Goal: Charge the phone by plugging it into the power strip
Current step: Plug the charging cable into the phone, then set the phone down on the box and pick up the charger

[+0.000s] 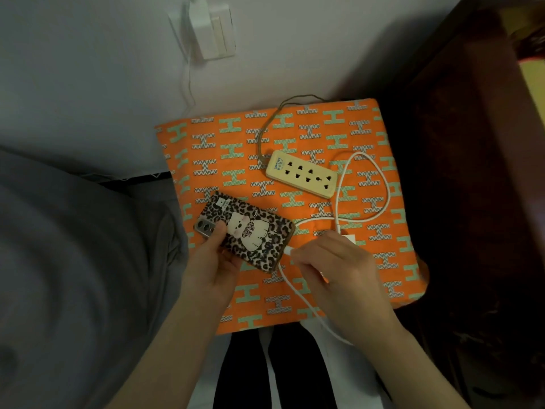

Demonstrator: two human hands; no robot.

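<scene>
A phone (pixel 245 231) in a glossy leopard-print case is lying face down over an orange patterned cloth (pixel 224 137), near a cream rectangular power strip (pixel 301 173). The left hand (pixel 212 261) is gripping the phone's camera end. The right hand (pixel 342 270) is pinching the white cable (pixel 383 184) plug against the phone's end.

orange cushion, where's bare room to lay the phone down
Free: the orange cushion's strip left of the power strip, above the phone. Crowded: right of the power strip, where the white cable loops, and by both hands.
</scene>
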